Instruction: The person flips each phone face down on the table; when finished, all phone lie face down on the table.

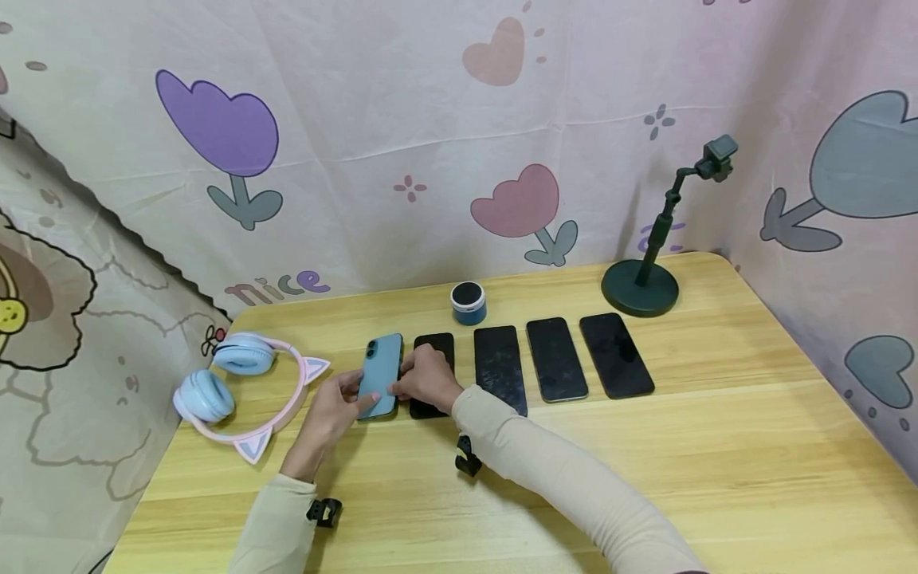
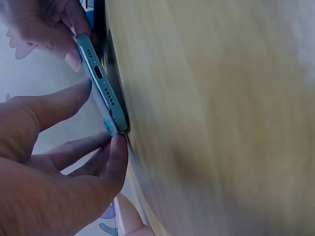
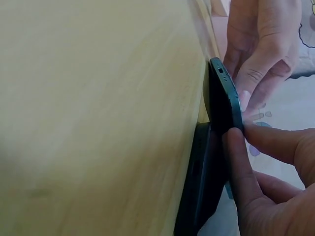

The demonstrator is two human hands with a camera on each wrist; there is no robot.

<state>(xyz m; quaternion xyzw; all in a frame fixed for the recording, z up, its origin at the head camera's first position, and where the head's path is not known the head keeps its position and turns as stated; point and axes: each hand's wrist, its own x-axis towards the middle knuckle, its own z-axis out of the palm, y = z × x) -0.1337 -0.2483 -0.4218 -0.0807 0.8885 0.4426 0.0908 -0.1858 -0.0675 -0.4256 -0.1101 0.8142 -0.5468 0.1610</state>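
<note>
- Rectangular light-blue phone (image 1: 382, 367), back up, right edge raised, at left on the wooden tabletop (image 1: 681, 478).
- Left hand (image 1: 331, 408) curls round its left edge; right hand's (image 1: 432, 378) grip pinches the right.
- Four flat black phones (image 1: 557, 359) lie rightward; I'd judge the blue one's handling midway.

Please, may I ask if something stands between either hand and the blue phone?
Nothing visible stands between them: the left hand touches the blue phone at its left edge, and the right hand pinches its right edge. The nearest dark phone lies below the right hand, not in between.
</note>
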